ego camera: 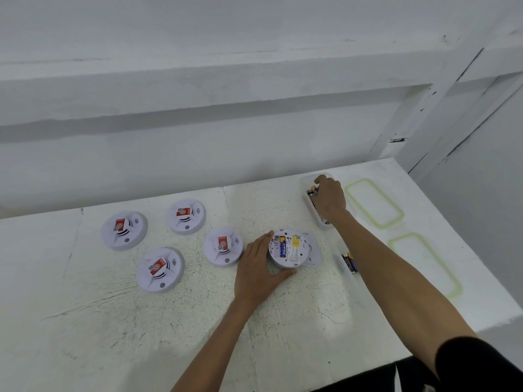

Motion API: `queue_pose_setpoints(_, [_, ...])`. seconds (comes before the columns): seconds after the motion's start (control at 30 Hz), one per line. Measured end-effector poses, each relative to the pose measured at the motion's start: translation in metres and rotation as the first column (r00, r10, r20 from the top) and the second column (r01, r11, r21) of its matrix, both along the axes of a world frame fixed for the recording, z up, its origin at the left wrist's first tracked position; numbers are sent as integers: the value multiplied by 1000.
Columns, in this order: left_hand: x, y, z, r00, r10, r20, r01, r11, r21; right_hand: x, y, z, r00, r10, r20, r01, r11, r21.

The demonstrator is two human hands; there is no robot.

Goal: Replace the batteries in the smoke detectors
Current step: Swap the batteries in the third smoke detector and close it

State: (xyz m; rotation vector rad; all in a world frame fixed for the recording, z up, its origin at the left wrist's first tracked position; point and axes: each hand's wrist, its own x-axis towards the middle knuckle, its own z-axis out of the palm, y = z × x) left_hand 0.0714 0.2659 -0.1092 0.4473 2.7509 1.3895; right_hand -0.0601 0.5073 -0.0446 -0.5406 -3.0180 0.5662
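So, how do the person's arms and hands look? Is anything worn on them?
The left hand and right hand are bare: no gloves, rings or watch show. Both forearms are bare too. A black sleeve covers the right arm's upper part, at the bottom right corner of the picture; the left arm leaves the frame before any sleeve appears.

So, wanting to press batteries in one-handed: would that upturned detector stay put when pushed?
Probably not: the upturned detector lies face down, and its neighbour shows a raised centre, so it may rock. Light-looking smooth plastic, it could slide too; the left hand steadies it.
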Motion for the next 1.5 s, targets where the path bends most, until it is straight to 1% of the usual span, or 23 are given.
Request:
queue_pose_setpoints(0.1, [0, 0, 0, 1000, 3, 3, -3, 1000, -3, 2, 4, 0, 999, 37, 3, -37, 999, 25])
queue_pose_setpoints(0.17, [0, 0, 0, 1000, 1, 4, -1, 1000, -6, 4, 7, 1, 999, 44, -11, -44, 999, 14])
queue_pose_setpoints(0.3, [0, -1, 0, 1000, -1, 6, 1, 1000, -10, 8, 11, 3, 995, 34, -98, -38, 999, -33])
queue_pose_setpoints(0.43, [0, 0, 1, 1000, -4, 10, 4, 1000, -13, 16, 14, 4, 980, -5, -200, -24, 989, -143])
queue_pose_setpoints(0.5, [0, -1, 2, 1000, -5, 10, 5, 1000, -16, 21, 15, 4, 973, -41, -228, -6, 980, -199])
queue_pose_setpoints(0.57, [1, -1, 3, 1000, 0, 8, 0, 1000, -12, 24, 16, 5, 968, -56, -244, 1, 975, -222])
queue_pose_setpoints(0.7, [3, -1, 7, 1000, -18, 22, 17, 999, 29, 27, 19, 8, 977, -48, -206, 0, 973, -229])
queue_pose_setpoints(0.77, [4, -2, 8, 999, -25, 32, 23, 998, 58, 31, 19, 8, 978, -42, -204, -12, 966, -258])
queue_pose_setpoints(0.83, [4, -2, 6, 1000, -4, 20, 3, 998, 55, 35, 19, 8, 974, -62, -216, -3, 957, -291])
queue_pose_setpoints(0.9, [6, 0, 7, 999, 9, 49, -11, 999, 49, 39, 19, 10, 973, -80, -215, 13, 954, -298])
queue_pose_setpoints(0.97, [9, 5, 10, 994, 31, 105, -40, 995, 87, 41, 21, 10, 977, -71, -203, 6, 953, -303])
queue_pose_setpoints(1.03, [13, 14, 13, 989, 60, 132, -77, 989, 124, 44, 24, 9, 981, -67, -179, 5, 945, -327])
queue_pose_setpoints(1.13, [14, 23, 13, 971, 168, 169, -197, 965, 171, 48, 28, 8, 984, -79, -158, 22, 941, -337])
queue_pose_setpoints(1.17, [13, 24, 12, 965, 196, 172, -229, 953, 198, 50, 28, 8, 985, -81, -154, 24, 941, -337])
queue_pose_setpoints(1.23, [14, 22, 10, 973, 191, 127, -217, 948, 234, 52, 30, 9, 987, -76, -143, 24, 941, -338])
queue_pose_setpoints(1.3, [16, 18, 8, 986, 150, 71, -162, 958, 237, 53, 31, 9, 989, -68, -127, 23, 943, -331])
queue_pose_setpoints(1.37, [16, 17, 5, 988, 147, 52, -155, 962, 224, 53, 30, 9, 991, -64, -119, 22, 944, -329])
queue_pose_setpoints(1.5, [14, 28, 15, 967, 219, 129, -241, 954, 180, 54, 25, 11, 987, -88, -134, 39, 944, -328])
